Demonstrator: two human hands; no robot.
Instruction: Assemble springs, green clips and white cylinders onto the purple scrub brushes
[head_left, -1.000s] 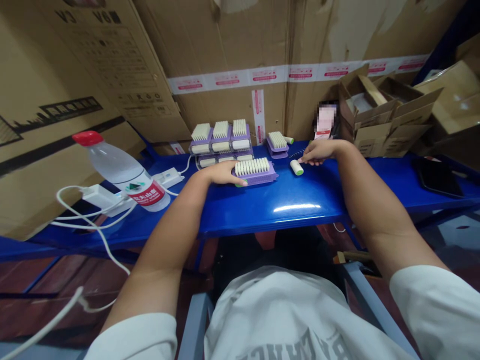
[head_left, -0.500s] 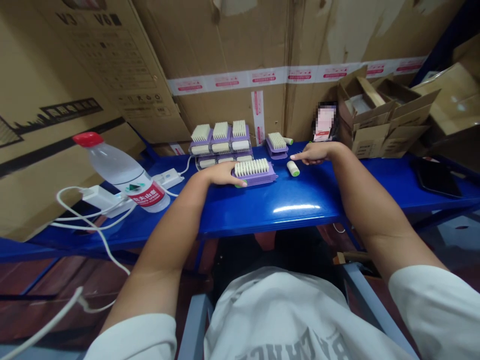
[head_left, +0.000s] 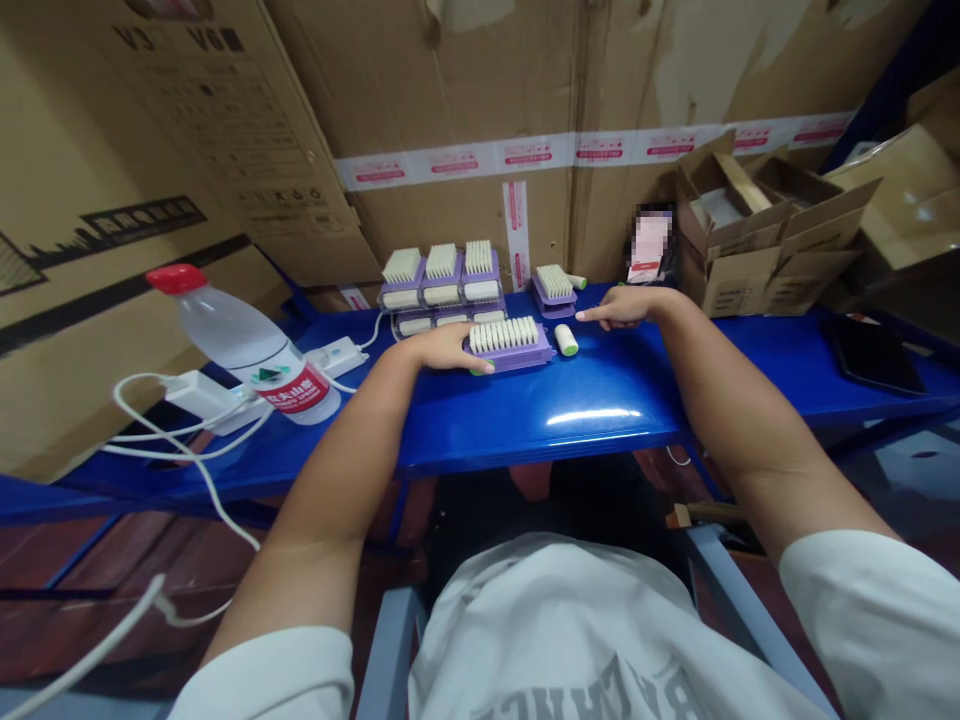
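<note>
In the head view my left hand is closed on the near end of a purple brush with white bristles, which lies on the blue table. A small white roller with a green end lies just right of the brush, apart from it. My right hand is beyond the roller to the right, with its index finger stretched out and nothing in it. Behind the roller sits a second purple brush, with another green-ended white roller beside it. Several stacked purple brushes with rollers stand behind my left hand.
At the left stand a water bottle with a red cap and a white power strip with cables. A phone leans at the back. Open cardboard boxes and a black tablet-like slab are at the right.
The small roller has moved left, closer to the brush in my left hand. My right hand has shifted slightly left. My left hand and its brush have stayed in place.
</note>
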